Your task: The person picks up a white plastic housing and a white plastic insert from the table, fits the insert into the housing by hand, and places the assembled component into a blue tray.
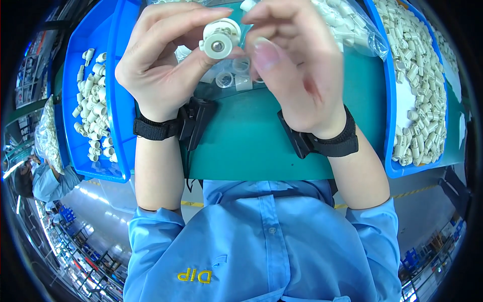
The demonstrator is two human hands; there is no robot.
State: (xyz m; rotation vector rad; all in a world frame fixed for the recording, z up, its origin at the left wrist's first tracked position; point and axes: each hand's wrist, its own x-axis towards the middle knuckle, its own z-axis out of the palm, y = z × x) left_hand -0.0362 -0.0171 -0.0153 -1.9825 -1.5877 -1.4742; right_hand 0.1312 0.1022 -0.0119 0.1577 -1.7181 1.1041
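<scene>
My left hand (161,63) is closed round a white round plastic fitting (219,44), gripped between thumb and fingers. The fitting's round end faces up, with a shiny metal centre and small side tabs. Just to its right, my right hand (299,65) is slightly blurred, with its fingers curled and the thumb apart from them. No object shows between them. A small white piece (247,5) appears by the right fingertips; whether they touch it I cannot tell. Clear round caps (224,79) lie on the green mat below the hands.
At the left stands a blue bin (121,126) with white fittings (93,100) in it. Another blue bin (390,126) at the right holds many small white parts (417,75). A clear plastic bag of white parts (347,25) lies at the back right. The green mat (241,141) covers the table.
</scene>
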